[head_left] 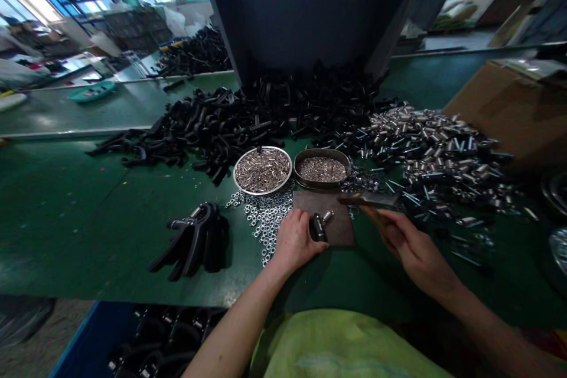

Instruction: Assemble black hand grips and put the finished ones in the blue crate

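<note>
My left hand (297, 239) is closed on a small black part (319, 228), pressing it to a flat brown metal plate (343, 233). A silvery spring-like piece (327, 216) sticks out at the part's upper right. In my right hand (411, 248) is a hammer (368, 198), gripped by its wooden handle, with its head above the plate's far right corner. Beyond the plate stand a round dish of small metal pins (262, 171) and an oval tin of tiny metal pieces (322, 169). Loose nuts (266, 218) lie scattered left of the plate.
Black curved parts (208, 124) are heaped before a tipped grey bin (319, 18). Several black handle-like pieces (195, 242) lie together at left. Metal cylinders and screws (434, 153) cover the right side, near a cardboard box (518, 112). A blue crate (84, 336) sits below the green table's edge.
</note>
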Tool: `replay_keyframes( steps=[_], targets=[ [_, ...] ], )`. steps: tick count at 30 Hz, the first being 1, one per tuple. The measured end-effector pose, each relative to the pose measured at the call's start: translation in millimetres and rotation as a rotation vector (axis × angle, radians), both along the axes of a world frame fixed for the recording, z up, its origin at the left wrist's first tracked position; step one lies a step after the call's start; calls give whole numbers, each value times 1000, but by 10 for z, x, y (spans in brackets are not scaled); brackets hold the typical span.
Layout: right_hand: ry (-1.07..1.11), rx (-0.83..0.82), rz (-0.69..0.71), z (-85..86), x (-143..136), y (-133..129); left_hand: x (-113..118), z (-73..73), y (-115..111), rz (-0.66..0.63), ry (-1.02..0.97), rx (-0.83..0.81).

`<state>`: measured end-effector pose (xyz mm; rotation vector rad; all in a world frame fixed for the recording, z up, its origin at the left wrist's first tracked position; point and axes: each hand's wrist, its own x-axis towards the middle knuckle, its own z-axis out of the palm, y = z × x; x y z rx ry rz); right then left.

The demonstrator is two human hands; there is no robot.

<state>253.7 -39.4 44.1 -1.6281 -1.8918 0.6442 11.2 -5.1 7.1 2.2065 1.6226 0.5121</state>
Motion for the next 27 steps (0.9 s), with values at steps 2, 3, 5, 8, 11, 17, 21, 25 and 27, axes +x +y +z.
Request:
replay_keyframes(
  steps=[2, 3, 5, 8, 11, 17, 21, 25, 27],
  targets=[
    [32, 66, 84, 56, -205, 50, 4, 7, -4, 5, -5, 1],
    [5, 68, 127, 56, -278, 76, 6, 13, -5, 8, -6, -2],
    [-78, 21, 204, 48, -359, 117, 12, 23, -5, 13, -7, -12],
    [-81, 29, 212, 103, -359, 104, 15, 26, -2, 19, -8, -21],
    [14, 231, 114, 136, -317, 38, 9, 13, 3, 14, -16, -12],
    [-257, 3, 223, -146, -276, 92, 17, 11, -2, 17, -14, -14],
    [-376, 171, 107, -274, -56, 37, 39, 16, -10, 41, -16, -22],
    [-699, 320, -60, -464, 338, -107, 16, 60, -22, 202, -234, -121],
    [-775, 336, -86, -543, 440, -123, 7, 118, -39, 308, -454, -213]
  ],
)
